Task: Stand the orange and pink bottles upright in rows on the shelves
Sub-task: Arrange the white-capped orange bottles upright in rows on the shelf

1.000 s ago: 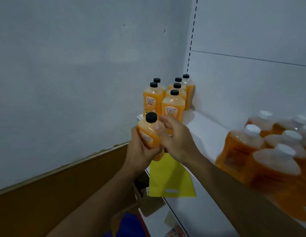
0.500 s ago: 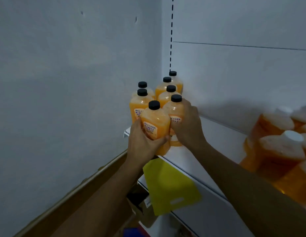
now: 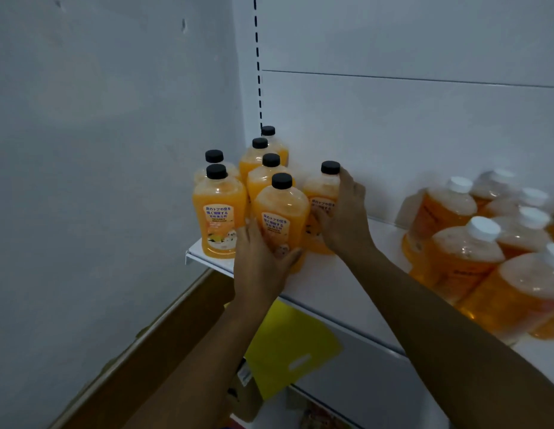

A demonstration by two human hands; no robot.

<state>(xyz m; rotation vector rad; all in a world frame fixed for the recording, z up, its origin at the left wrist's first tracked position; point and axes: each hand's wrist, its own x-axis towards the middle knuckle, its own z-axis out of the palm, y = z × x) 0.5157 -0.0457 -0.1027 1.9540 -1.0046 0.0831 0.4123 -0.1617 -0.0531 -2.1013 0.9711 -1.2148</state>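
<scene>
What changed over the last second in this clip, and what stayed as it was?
The left hand has brought its black-capped bottle from mid-air onto the shelf, front of the group. The right hand, earlier on that bottle, now grips another beside it. The standing black-capped bottles and the white-capped group are unchanged.

Orange bottles [image 3: 220, 212], black caps [image 3: 216, 171]

Two hands [image 3: 260, 267] on orange bottles [image 3: 280, 218]

white shelf [image 3: 331, 283], black-capped orange bottles [image 3: 220, 212] upright at left, white-capped bottles [image 3: 464, 252] right
</scene>
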